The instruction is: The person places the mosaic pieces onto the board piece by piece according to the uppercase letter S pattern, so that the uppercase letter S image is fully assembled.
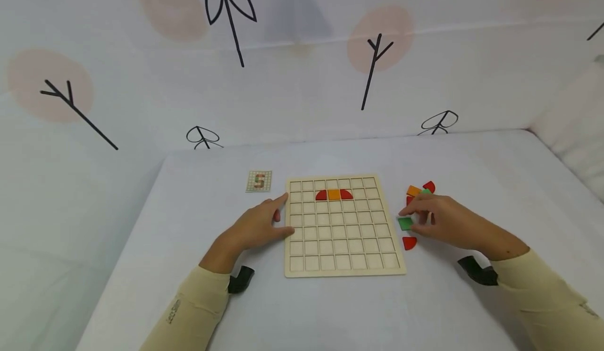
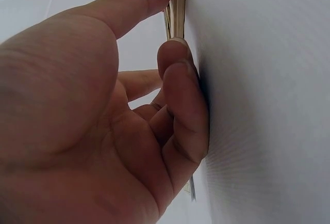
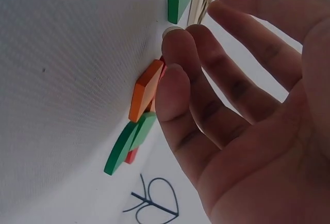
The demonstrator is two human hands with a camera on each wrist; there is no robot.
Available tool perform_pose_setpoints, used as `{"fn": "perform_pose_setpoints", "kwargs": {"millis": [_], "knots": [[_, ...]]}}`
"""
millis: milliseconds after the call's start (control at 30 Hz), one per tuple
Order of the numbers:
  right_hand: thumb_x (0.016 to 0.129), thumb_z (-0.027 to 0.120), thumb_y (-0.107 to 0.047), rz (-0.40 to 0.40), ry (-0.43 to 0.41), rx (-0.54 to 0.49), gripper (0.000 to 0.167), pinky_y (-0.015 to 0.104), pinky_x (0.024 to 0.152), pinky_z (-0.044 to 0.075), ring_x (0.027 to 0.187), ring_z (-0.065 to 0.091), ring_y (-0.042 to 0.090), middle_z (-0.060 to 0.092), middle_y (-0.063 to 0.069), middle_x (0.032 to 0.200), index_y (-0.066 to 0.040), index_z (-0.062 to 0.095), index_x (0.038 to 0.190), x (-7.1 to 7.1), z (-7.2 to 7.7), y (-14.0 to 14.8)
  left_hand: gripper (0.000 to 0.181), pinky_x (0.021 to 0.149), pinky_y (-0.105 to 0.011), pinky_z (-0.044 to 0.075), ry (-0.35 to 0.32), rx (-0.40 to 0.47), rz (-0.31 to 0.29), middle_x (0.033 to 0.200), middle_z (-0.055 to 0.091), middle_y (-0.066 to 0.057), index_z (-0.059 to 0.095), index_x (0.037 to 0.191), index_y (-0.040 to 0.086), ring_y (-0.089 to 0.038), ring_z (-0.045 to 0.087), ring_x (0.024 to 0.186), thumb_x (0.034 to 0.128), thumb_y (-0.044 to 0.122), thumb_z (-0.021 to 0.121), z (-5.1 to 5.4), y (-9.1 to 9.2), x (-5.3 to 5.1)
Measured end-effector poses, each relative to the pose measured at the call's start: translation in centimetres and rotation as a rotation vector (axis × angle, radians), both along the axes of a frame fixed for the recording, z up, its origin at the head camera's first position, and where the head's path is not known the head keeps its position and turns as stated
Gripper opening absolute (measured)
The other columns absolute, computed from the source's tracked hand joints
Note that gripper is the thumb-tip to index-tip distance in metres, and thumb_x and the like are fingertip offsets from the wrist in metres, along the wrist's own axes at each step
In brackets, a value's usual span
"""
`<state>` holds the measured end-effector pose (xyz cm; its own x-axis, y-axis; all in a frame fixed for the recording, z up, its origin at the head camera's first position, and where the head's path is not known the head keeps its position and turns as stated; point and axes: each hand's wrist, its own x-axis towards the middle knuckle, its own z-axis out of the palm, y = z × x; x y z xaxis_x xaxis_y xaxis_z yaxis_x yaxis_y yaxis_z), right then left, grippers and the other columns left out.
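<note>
Green square [image 1: 405, 223] lies right of the board [image 1: 344, 274], apparently ungripped.
Your right hand [image 1: 439, 217] curves loosely over it: pinch opposite edges. Your left hand [image 1: 257, 225], thumb and forefinger spread, touches the board: steady it.

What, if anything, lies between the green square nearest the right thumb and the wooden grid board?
Nothing visible does: only a narrow strip of white cloth separates the green square from the grid board. The red piece nearest the person lies to one side, and the left hand touches the board's left edge.
</note>
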<state>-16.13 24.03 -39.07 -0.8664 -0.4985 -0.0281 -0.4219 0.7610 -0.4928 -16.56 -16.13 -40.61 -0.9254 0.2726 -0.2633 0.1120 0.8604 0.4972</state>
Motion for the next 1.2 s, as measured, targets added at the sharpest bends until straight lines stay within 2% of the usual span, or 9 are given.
{"fn": "perform_pose_setpoints", "kwargs": {"millis": [333,600,933,1200], "knots": [[0.080,0.083,-0.010,0.012,-0.029,0.021,0.033,0.020,0.065,0.048,0.080,0.051,0.008,0.064,-0.001,0.101,-0.012,0.075,0.112,-0.19,-0.54,-0.27,0.089,0.066,-0.029,0.036,0.012,0.009,-0.012,0.095,0.051,0.001,0.030,0.158,0.019,-0.012,0.044,0.075,0.0863,0.042,0.077,-0.07,-0.17,-0.04],[0.079,0.083,-0.009,0.022,0.011,0.016,0.031,0.019,0.064,0.047,0.078,0.050,0.005,0.063,-0.004,0.097,-0.012,0.076,0.109,-0.25,-0.85,-0.29,0.089,0.066,-0.029,0.037,0.010,0.007,-0.010,0.094,0.051,0.001,0.030,0.158,0.019,-0.012,0.044,0.075,0.0862,0.042,0.078,0.05,-0.12,-0.07],[0.080,0.082,-0.009,-0.005,-0.028,0.029,0.031,0.019,0.065,0.045,0.081,0.050,0.011,0.060,-0.002,0.097,-0.011,0.076,0.111,-0.14,-0.82,-0.46,0.089,0.064,-0.029,0.037,0.006,-0.006,-0.005,0.094,0.051,0.001,0.031,0.158,0.020,-0.013,0.044,0.072,0.0859,0.043,0.078,-0.07,-0.12,-0.03],[0.080,0.081,-0.008,0.001,-0.010,0.035,0.030,0.019,0.064,0.045,0.080,0.050,0.010,0.060,-0.003,0.095,-0.011,0.076,0.110,-0.31,-0.65,-0.49,0.090,0.064,-0.029,0.037,0.015,-0.004,-0.002,0.094,0.051,0.001,0.031,0.158,0.020,-0.013,0.044,0.072,0.0858,0.044,0.078,-0.01,-0.14,-0.17]]}}
